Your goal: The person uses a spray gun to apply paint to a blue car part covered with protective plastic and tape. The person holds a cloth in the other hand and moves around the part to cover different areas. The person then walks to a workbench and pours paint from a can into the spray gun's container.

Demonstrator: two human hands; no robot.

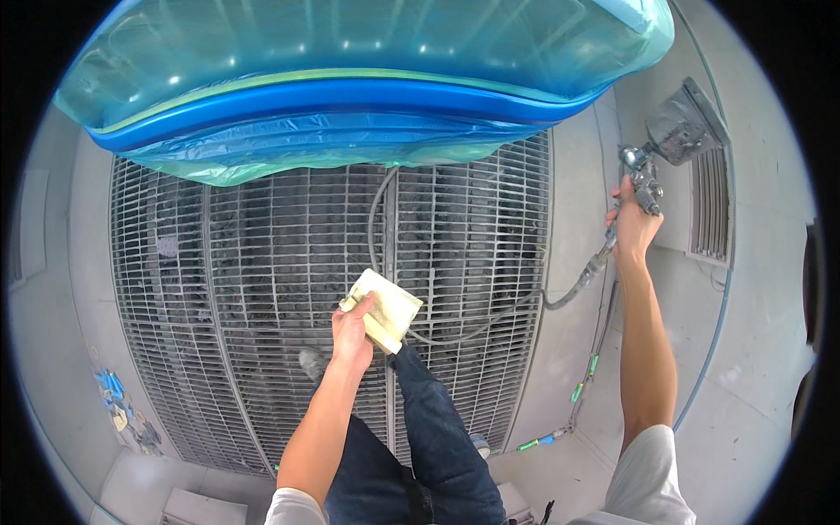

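Observation:
My left hand (pixel 353 335) is closed on a folded pale yellow cloth (pixel 391 308), its thumb on top, above the floor grating. Out to the right, my right hand (pixel 636 219) is wrapped round the handle of a metal spray gun (pixel 646 179). A greyish cup (pixel 687 127) sits on the gun, tilted outward to the right. From the handle's lower end an air hose (pixel 577 287) curves down and left over the grating. Ahead of both hands is a blue-painted panel (pixel 350 98), edged with greenish tape and covered above and below with translucent masking film (pixel 350 39).
Under my feet lies a dark metal floor grating (pixel 297 236) with the hose across it. A louvred vent (pixel 710 206) is in the right wall. Blue and green scraps (pixel 122 398) lie at the left; green and blue hose fittings (pixel 540 440) are at lower right.

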